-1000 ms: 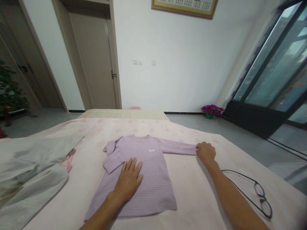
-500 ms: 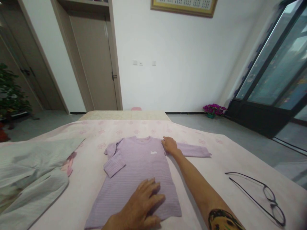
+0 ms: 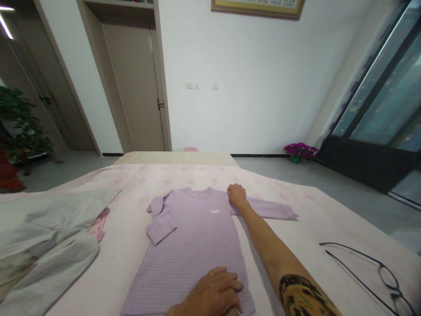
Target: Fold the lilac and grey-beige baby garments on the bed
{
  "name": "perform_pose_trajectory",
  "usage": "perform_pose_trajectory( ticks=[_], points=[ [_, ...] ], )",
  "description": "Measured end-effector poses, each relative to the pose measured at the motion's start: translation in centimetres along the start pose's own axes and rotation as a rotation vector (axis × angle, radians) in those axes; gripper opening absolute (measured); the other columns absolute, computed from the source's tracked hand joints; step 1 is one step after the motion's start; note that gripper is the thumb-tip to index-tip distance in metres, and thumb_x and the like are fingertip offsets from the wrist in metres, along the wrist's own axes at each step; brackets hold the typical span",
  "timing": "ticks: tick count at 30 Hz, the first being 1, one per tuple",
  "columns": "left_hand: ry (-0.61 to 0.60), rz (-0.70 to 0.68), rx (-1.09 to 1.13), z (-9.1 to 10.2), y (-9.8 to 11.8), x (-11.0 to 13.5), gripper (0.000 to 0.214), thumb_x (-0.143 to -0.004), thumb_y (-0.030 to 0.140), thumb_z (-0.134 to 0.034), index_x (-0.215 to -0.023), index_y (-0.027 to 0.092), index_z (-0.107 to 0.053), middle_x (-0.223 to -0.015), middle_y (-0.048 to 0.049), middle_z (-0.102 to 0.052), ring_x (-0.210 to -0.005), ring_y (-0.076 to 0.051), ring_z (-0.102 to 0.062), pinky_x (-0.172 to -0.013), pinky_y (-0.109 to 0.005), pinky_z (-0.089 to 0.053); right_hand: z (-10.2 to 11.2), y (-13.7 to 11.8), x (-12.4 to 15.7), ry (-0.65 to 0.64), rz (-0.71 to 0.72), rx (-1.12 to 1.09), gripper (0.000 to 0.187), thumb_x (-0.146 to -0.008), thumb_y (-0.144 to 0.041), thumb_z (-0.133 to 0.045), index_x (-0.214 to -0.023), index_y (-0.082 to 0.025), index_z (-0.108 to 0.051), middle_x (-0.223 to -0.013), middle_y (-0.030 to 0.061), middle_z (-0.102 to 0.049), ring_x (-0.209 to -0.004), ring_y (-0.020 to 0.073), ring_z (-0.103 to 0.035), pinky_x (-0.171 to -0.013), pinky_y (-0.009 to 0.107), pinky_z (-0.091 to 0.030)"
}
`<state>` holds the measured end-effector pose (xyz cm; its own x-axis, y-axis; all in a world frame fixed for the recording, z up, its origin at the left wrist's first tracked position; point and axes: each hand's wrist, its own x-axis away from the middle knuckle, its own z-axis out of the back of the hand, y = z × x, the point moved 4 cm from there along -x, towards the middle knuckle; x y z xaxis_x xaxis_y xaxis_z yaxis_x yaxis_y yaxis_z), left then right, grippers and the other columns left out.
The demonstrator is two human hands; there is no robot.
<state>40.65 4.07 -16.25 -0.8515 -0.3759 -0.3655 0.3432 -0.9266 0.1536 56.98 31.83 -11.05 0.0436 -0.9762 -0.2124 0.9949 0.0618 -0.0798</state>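
A lavender striped long-sleeved shirt [image 3: 197, 237] lies spread on the bed cover, its neckline toward the far side. Its left-hand sleeve is folded in across the body, while the other sleeve stretches out to the right. My right hand [image 3: 237, 194] is closed on the shirt at the right shoulder, where that sleeve begins. Low on the shirt, by its right side near the hem, is my left hand [image 3: 213, 292]. Its fingers are bent and drawn together on the fabric; the thumb is mostly hidden.
Pale green clothing [image 3: 55, 237] with a pink piece beside it lies on the left. Black-framed glasses [image 3: 381, 263] rest on the right of the pink floral cover [image 3: 289, 254]. Beyond the bed, a pot of purple flowers [image 3: 300, 151] stands by the wall.
My left hand has moved right and nearer the hem, its spread fingers now curled. My right hand stays at the shoulder, its fingers closed tighter. The view has shifted slightly.
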Motion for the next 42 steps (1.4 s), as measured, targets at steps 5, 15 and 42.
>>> perform_pose_trajectory(
  ticks=[5, 15, 42],
  points=[
    [0.045, -0.074, -0.184, 0.1, 1.1, 0.0, 0.034, -0.101, 0.036, -0.043, -0.134, 0.030, -0.049, -0.142, -0.0015, -0.056, -0.130, -0.020, -0.052, -0.111, -0.038, -0.038, -2.0, -4.5, 2.7, 0.015, 0.122, -0.036, 0.049, -0.100, -0.036, -0.034, -0.142, -0.013, -0.047, -0.149, 0.0157, -0.044, -0.139, 0.0280, -0.034, -0.114, 0.040, -0.019],
    [-0.018, 0.011, 0.244, 3.7, 0.6, 1.7, 0.041, -0.100, 0.040, -0.043, -0.140, 0.029, -0.044, -0.134, -0.0023, -0.063, -0.129, -0.016, -0.054, -0.112, -0.032, -0.040, -3.9, -1.7, 3.9, -0.210, 0.014, 0.020, 0.070, -0.099, -0.054, -0.023, -0.155, -0.013, -0.025, -0.162, 0.0130, -0.019, -0.150, 0.0269, -0.012, -0.118, 0.050, -0.004],
    [0.291, 1.176, -0.642, 25.7, -26.6, 19.8, 0.040, -0.089, 0.005, -0.037, -0.124, 0.006, -0.057, -0.151, -0.0155, -0.038, -0.145, -0.043, -0.013, -0.111, -0.067, -0.011, -3.5, -6.3, 10.0, 0.012, 0.129, -0.063, 0.058, -0.099, -0.048, -0.033, -0.147, -0.017, -0.042, -0.156, 0.0134, -0.035, -0.145, 0.0299, -0.025, -0.117, 0.048, -0.011]
  ],
)
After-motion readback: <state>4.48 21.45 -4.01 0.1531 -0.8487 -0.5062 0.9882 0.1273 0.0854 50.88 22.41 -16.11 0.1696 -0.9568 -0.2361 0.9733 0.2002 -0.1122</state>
